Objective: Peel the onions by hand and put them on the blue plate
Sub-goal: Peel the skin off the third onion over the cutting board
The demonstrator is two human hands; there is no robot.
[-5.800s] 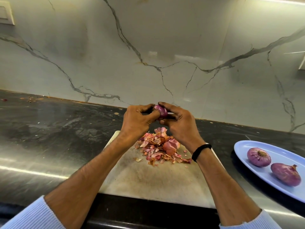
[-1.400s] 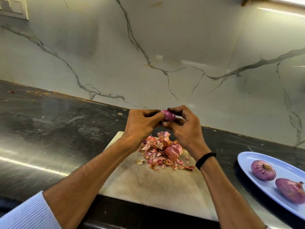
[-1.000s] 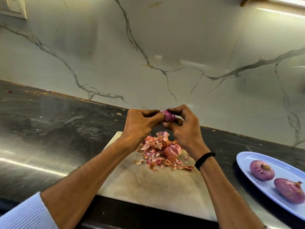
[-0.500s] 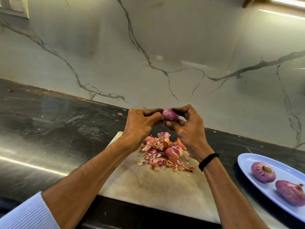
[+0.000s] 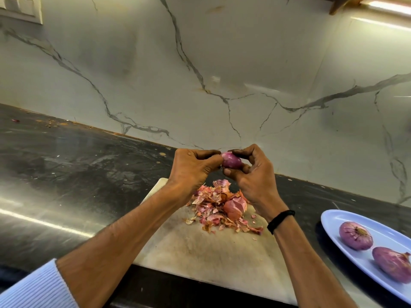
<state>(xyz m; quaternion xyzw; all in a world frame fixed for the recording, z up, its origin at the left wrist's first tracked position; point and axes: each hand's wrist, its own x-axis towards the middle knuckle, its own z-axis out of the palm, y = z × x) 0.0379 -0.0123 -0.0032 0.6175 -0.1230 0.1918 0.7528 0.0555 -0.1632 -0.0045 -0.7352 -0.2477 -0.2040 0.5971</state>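
A small purple onion point(image 5: 231, 160) is held up between both hands above the far end of a pale cutting board point(image 5: 206, 252). My left hand point(image 5: 191, 168) pinches its left end with thumb and fingertips. My right hand point(image 5: 251, 174) cradles it from the right and below. Under the hands lies a heap of pink and orange onion skins point(image 5: 220, 207). At the right edge, a blue plate point(image 5: 333, 221) carries two peeled purple onions point(image 5: 355, 235) point(image 5: 392, 264).
The board lies on a dark, glossy counter point(image 5: 77, 185) with scattered crumbs along the back. A white marble wall point(image 5: 222, 74) rises behind. A switch plate point(image 5: 20, 8) is at the top left. The counter's front edge runs below the board.
The onion has been turned in my fingers and more of its smooth purple surface shows. My right fingers have spread a little. The hands stay above the skin heap.
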